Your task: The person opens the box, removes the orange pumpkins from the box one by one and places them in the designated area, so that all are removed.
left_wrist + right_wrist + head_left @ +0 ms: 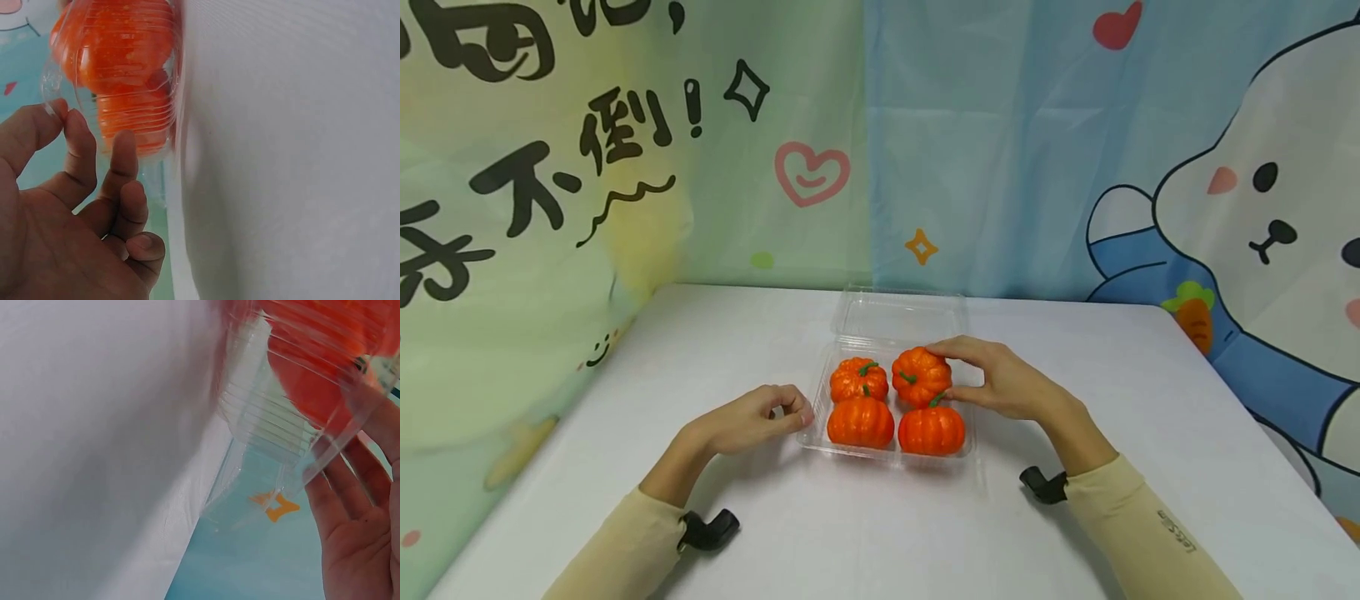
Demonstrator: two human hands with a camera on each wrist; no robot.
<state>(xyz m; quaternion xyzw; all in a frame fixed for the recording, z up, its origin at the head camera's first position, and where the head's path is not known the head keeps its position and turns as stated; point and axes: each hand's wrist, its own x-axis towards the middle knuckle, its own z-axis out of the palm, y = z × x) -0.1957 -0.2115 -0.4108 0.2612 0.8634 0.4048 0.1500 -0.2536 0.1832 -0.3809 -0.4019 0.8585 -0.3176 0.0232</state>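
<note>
While only head shows 4 pumpkins [921, 375], left grip [748, 422] pinches box [887, 456], right grip [1011, 382], 1.

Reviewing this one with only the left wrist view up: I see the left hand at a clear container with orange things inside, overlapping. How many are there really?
Observer: Four. The head view shows four orange pumpkins in the clear container, two at the front and two at the back.
Operator: What is the right hand doing?
Observer: The right hand holds the back right pumpkin between its thumb and fingers.
Operator: Which way does that one's stem point?
Observer: Its green stem points toward the person's left.
</note>
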